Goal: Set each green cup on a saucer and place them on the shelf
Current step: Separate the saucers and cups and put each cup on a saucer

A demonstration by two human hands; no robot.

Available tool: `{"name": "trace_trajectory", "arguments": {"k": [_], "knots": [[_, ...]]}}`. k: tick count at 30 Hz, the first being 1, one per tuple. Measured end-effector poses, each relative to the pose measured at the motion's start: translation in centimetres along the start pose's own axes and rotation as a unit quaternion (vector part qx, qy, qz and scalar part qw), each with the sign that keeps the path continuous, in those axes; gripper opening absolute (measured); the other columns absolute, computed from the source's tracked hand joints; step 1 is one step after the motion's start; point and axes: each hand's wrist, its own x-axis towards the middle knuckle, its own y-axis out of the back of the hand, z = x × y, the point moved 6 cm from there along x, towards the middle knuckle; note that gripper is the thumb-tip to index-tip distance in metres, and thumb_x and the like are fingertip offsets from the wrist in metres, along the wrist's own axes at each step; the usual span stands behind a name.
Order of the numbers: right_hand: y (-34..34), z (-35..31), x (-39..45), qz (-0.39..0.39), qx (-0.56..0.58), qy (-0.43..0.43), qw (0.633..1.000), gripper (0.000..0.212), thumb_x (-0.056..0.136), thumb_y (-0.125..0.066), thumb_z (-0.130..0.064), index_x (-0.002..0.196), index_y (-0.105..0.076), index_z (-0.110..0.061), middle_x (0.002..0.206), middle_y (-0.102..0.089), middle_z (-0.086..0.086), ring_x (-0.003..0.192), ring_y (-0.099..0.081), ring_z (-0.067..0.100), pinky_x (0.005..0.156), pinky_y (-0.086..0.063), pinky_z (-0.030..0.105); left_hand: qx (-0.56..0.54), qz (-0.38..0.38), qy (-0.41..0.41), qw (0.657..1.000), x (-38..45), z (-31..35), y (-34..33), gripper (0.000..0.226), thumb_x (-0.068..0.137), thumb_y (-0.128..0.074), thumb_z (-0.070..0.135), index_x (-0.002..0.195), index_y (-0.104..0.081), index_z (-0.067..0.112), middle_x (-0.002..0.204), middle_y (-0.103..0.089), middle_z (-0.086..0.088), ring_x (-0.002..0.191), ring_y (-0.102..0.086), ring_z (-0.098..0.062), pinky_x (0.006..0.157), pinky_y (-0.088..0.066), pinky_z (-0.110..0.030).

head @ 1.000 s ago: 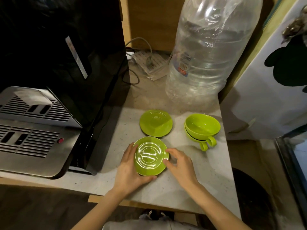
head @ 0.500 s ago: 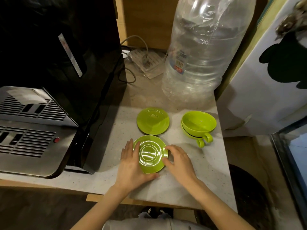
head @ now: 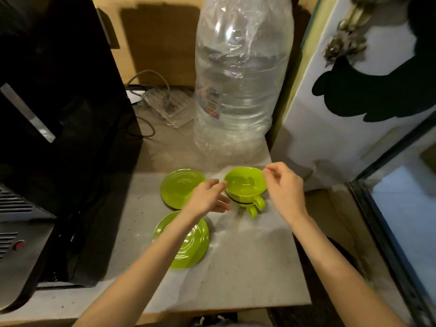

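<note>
Two green cups (head: 245, 185) stand nested one inside the other on the pale counter, handles toward me. My left hand (head: 207, 199) is at the stack's left rim, fingers apart, fingertips touching or nearly touching it. My right hand (head: 283, 185) hovers at the right rim with fingers curled and parted, holding nothing. One green saucer (head: 179, 187) lies left of the cups, partly behind my left hand. A second green saucer (head: 188, 246) lies nearer me, partly covered by my left forearm.
A big clear water bottle (head: 240, 79) stands just behind the cups. A black and silver coffee machine (head: 54, 128) fills the left side. A power strip with cables (head: 165, 105) lies at the back. A white panel (head: 354, 109) bounds the right; the counter edge (head: 236, 305) is close.
Both hands let go of the near saucer and moved up and right to either side of the nested cups. The saucer stays on the counter.
</note>
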Motion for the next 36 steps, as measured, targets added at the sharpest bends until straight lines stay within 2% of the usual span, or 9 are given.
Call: {"name": "trace_trajectory", "arguments": {"k": [3, 6, 10, 13, 16, 22, 25, 30, 36], "knots": [[-0.9, 3.5, 1.3, -0.089, -0.073, -0.117, 0.986, 0.039, 0.089, -0.048, -0.036, 0.113, -0.056, -0.006, 0.109, -0.066, 0.022, 0.100, -0.061, 0.038, 0.084, -0.051, 0.044, 0.021, -0.016, 0.027, 0.999, 1.2, 0.2, -1.1, 0.046, 0.092, -0.048, 0.021, 0.131, -0.034, 0.002, 0.064, -0.059, -0.017, 0.034, -0.061, -0.011, 0.040, -0.051, -0.022], [-2.3, 4.9, 0.9, -0.151, 0.026, -0.189, 0.970, 0.031, 0.087, -0.052, -0.030, 0.106, -0.056, -0.006, 0.095, -0.064, 0.019, 0.065, -0.065, 0.031, 0.057, -0.060, 0.040, 0.042, -0.014, 0.028, 0.999, 1.3, 0.4, -2.0, 0.006, 0.091, -0.048, 0.012, 0.087, -0.045, 0.015, 0.062, -0.058, -0.016, 0.031, -0.057, -0.008, 0.039, -0.051, -0.023], [-3.0, 4.8, 0.5, -0.155, 0.095, -0.200, 0.963, 0.007, 0.085, -0.051, -0.010, 0.092, -0.053, -0.008, 0.077, -0.062, 0.019, 0.046, -0.058, 0.021, 0.039, -0.055, 0.028, 0.036, 0.002, 0.023, 0.999, 1.7, 0.3, -2.2, 0.034, 0.088, -0.049, 0.002, 0.066, -0.036, 0.026, 0.058, -0.059, -0.014, 0.029, -0.056, -0.007, 0.039, -0.050, -0.021], [-3.1, 4.7, 0.5, -0.149, 0.097, -0.191, 0.965, 0.004, 0.084, -0.048, -0.006, 0.086, -0.052, -0.005, 0.063, -0.061, 0.017, 0.045, -0.059, 0.024, 0.050, -0.059, 0.039, 0.008, 0.017, 0.027, 0.999, 1.7, 0.3, -1.8, 0.016, 0.085, -0.049, -0.002, 0.090, -0.049, 0.013, 0.039, -0.061, -0.005, 0.029, -0.057, -0.009, 0.039, -0.051, -0.022], [-2.8, 3.8, 0.4, -0.138, 0.089, -0.153, 0.974, 0.004, 0.085, -0.048, -0.007, 0.086, -0.052, -0.005, 0.059, -0.060, 0.011, 0.047, -0.060, 0.024, 0.052, -0.059, 0.037, -0.012, 0.027, 0.014, 0.999, 1.7, 0.3, -1.3, 0.050, 0.083, -0.051, -0.002, 0.132, -0.040, 0.006, 0.039, -0.062, -0.003, 0.033, -0.060, -0.010, 0.041, -0.054, -0.022], [-3.7, 1.1, -0.5, -0.142, 0.103, -0.083, 0.981, 0.008, 0.085, -0.051, -0.009, 0.093, -0.052, -0.011, 0.063, -0.061, 0.006, 0.038, -0.059, 0.005, 0.056, -0.060, 0.037, -0.017, 0.095, -0.031, 0.995, -0.7, -0.3, 2.0, 0.062, 0.081, -0.058, 0.008, 0.138, -0.036, 0.021, 0.052, -0.069, 0.000, 0.044, -0.066, -0.007, 0.044, -0.051, -0.020], [-5.2, -0.4, -1.9, -0.164, 0.114, -0.066, 0.978, 0.015, 0.087, -0.051, -0.008, 0.102, -0.049, -0.011, 0.068, -0.060, 0.007, 0.034, -0.055, -0.002, 0.046, -0.052, 0.017, -0.025, 0.140, -0.044, 0.989, -2.7, -1.1, 4.0, 0.064, 0.081, -0.060, 0.008, 0.139, -0.035, 0.021, 0.064, -0.069, -0.010, 0.045, -0.066, -0.010, 0.045, -0.051, -0.022], [-7.9, -2.2, -4.9, -0.215, 0.093, -0.032, 0.972, 0.026, 0.090, -0.051, -0.009, 0.115, -0.050, -0.003, 0.060, -0.053, -0.008, 0.036, -0.052, -0.006, 0.041, -0.038, 0.003, -0.045, 0.207, -0.036, 0.977, -5.8, -4.7, 6.9, 0.063, 0.080, -0.064, 0.008, 0.136, -0.039, 0.020, 0.047, -0.068, 0.003, 0.045, -0.065, -0.010, 0.051, -0.056, -0.028], [-11.1, -2.5, -8.5, -0.276, 0.080, -0.020, 0.957, 0.024, 0.090, -0.051, -0.011, 0.112, -0.050, -0.002, 0.074, -0.067, 0.012, 0.056, -0.062, 0.006, 0.041, -0.037, 0.002, -0.052, 0.232, -0.009, 0.971, -8.9, -8.7, 8.5, 0.063, 0.081, -0.063, 0.008, 0.137, -0.037, 0.021, 0.066, -0.071, -0.009, 0.048, -0.067, -0.008, 0.053, -0.058, -0.023]]}}
